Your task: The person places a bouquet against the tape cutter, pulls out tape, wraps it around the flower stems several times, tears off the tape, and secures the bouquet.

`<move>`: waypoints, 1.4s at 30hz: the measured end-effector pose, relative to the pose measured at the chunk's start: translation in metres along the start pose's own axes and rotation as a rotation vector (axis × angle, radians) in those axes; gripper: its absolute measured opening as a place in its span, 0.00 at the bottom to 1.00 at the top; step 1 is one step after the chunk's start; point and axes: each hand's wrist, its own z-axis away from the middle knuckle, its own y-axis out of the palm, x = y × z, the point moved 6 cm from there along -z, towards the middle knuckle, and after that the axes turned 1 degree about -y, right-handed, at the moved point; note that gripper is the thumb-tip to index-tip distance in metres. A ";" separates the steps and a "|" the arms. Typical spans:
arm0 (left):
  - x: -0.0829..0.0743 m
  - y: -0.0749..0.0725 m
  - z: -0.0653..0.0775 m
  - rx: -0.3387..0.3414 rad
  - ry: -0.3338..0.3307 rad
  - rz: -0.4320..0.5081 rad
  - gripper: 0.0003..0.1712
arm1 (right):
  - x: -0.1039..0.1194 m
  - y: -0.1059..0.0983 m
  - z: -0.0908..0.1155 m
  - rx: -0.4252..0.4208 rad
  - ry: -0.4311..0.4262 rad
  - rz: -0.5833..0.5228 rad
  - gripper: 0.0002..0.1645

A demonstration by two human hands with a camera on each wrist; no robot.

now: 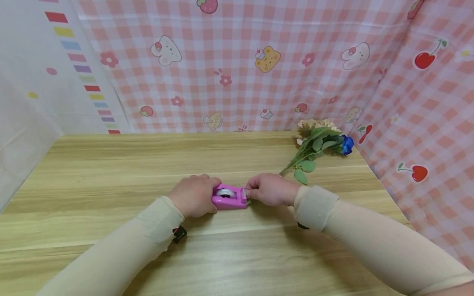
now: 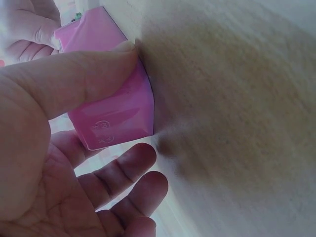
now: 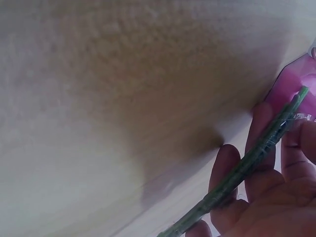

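Note:
In the head view, my left hand (image 1: 195, 195) grips the rear end of a pink tape dispenser (image 1: 229, 203) on the table. A white-cored tape roll (image 1: 225, 193) sits inside it. The left wrist view has the thumb (image 2: 94, 74) along the dispenser's side, other fingers spread around its end. At the cutter end, my right hand (image 1: 273, 189) pinches the clear tape (image 3: 302, 117) between thumb and index finger. A green stem bundle (image 3: 237, 177) crosses below that hand's fingers in the right wrist view, its tip beside the dispenser. Shiny clear film shows around the stems.
The bouquet's leaves (image 1: 317, 144), pale blossoms (image 1: 314, 124) and a blue rose (image 1: 347, 145) lie at the back right of the wooden table (image 1: 111, 172). Pink checked cloth (image 1: 237, 61) hangs behind and to the right, a white one (image 1: 29, 82) to the left.

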 end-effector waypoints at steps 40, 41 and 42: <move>-0.001 0.000 0.001 -0.003 0.009 -0.009 0.42 | 0.004 0.001 0.001 -0.005 0.031 -0.011 0.12; -0.001 0.000 0.001 -0.003 0.011 -0.010 0.42 | 0.003 0.001 0.001 -0.005 0.028 -0.010 0.12; -0.001 0.000 0.001 -0.005 0.012 -0.011 0.42 | 0.003 0.002 0.001 -0.005 0.026 -0.009 0.12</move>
